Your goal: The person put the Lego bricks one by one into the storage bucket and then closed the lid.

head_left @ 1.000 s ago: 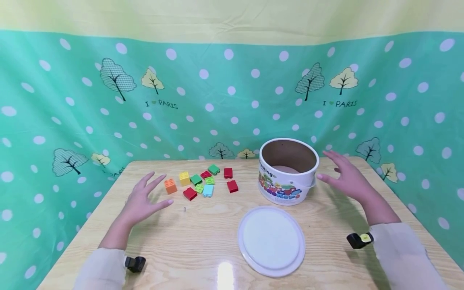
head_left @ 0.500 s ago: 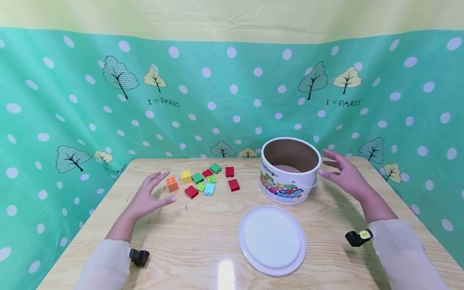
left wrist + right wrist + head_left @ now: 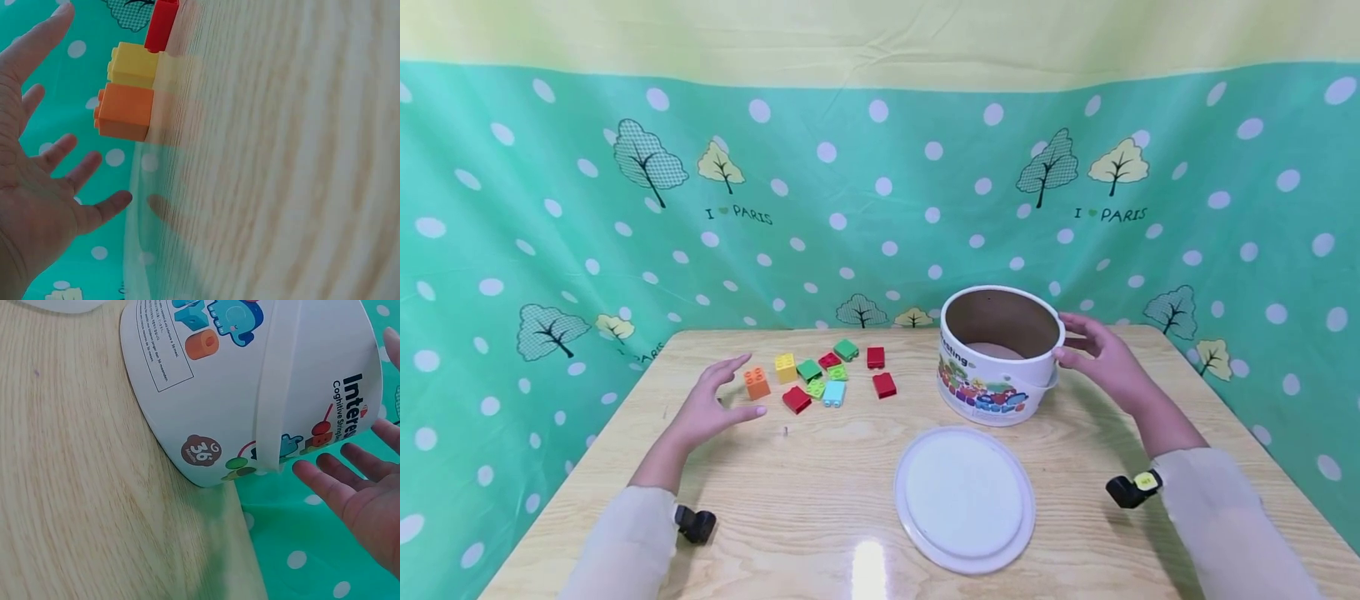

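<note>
My left hand (image 3: 711,404) hovers above the table at the left, fingers spread and nothing in it. Just past it are an orange brick (image 3: 756,383) and a yellow brick (image 3: 786,367); both also show in the left wrist view. At the right stands a white, lidless bucket (image 3: 988,392) with a colourful printed label. My right hand (image 3: 1101,362) is beside its right wall near the rim, fingers extended. In the right wrist view the fingertips are very close to the bucket; whether they touch I cannot tell. Inside, the bucket looks brown, and part of its floor is hidden.
A round white lid (image 3: 964,496) lies flat in front of the bucket. Several red, green and lime bricks and a light blue brick (image 3: 834,393) lie scattered at the back left. A green dotted curtain (image 3: 880,208) hangs behind the table (image 3: 790,508).
My right hand has moved left, closer to the bucket. The left hand has shifted slightly right. Bricks, bucket and lid stay in place while the head view has shifted a little.
</note>
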Demonstrator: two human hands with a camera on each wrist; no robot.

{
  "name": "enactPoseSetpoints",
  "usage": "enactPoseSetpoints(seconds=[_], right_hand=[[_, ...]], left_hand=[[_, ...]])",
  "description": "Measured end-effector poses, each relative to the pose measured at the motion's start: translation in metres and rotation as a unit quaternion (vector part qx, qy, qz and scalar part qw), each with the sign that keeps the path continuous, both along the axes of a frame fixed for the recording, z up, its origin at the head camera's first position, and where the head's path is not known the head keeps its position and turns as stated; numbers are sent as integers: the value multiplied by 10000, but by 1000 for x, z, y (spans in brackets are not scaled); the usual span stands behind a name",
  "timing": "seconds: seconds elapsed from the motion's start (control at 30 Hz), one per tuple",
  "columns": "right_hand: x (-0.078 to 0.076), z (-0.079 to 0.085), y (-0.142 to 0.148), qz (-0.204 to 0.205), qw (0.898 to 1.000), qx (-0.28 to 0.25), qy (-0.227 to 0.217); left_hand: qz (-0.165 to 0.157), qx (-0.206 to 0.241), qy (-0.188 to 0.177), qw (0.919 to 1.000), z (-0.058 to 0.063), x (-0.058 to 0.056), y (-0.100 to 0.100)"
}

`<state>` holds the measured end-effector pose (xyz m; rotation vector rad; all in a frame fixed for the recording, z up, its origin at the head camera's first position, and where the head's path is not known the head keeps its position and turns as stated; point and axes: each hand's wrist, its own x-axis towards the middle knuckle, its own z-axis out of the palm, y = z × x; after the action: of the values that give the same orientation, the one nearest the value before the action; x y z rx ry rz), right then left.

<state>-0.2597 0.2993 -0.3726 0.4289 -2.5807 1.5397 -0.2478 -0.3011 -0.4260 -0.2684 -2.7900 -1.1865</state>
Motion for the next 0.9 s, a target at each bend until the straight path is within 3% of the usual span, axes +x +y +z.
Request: enactPoseSetpoints(seconds=[0.27, 0.63, 0.9], right_hand=[[-3, -2, -1, 85, 9995, -249, -185], [-4, -3, 1, 113, 9963, -609, -593], [-7, -5, -2, 170, 9948, -763, -647]], left_hand=[[98, 214, -316, 9992, -2, -7, -3], [163, 899, -636, 9938, -9, -21, -4], [360, 877, -817, 9921, -9, -30, -4]])
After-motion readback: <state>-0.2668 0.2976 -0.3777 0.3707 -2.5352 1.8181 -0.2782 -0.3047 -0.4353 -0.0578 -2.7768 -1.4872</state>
